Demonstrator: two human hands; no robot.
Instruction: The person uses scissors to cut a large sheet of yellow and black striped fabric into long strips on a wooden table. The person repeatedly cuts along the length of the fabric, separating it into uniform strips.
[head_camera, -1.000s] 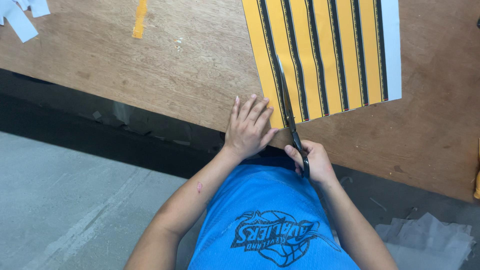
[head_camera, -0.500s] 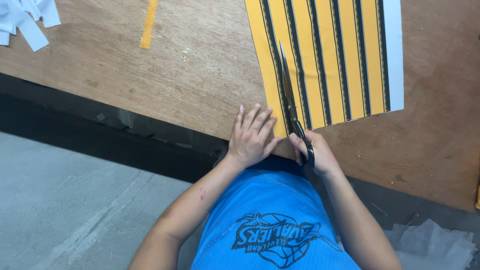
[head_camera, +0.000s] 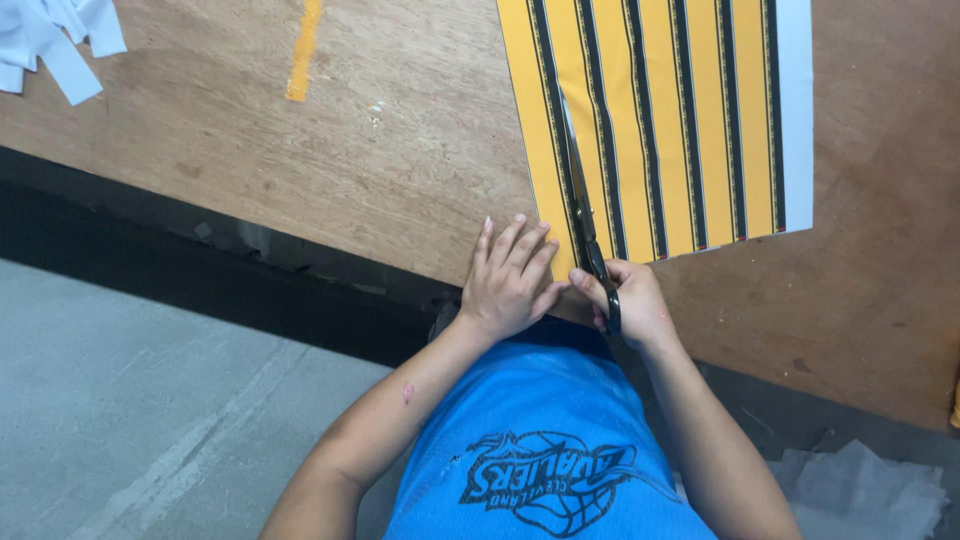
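The yellow-and-black striped sheet (head_camera: 660, 120) lies flat on the wooden desk (head_camera: 380, 170), its lower end near the desk's front edge. Black scissors (head_camera: 583, 215) run up into it along a dark stripe, blades nearly together. The right hand (head_camera: 628, 300) grips their handles, fingers curled through. The left hand (head_camera: 510, 280), fingers spread, presses flat beside the sheet's lower left corner. White paper scraps (head_camera: 55, 40) sit at the far left corner.

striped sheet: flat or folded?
Flat. The striped sheet lies spread on the wooden table, left hand pressing its near corner; scissors in the right hand lie along a black stripe.
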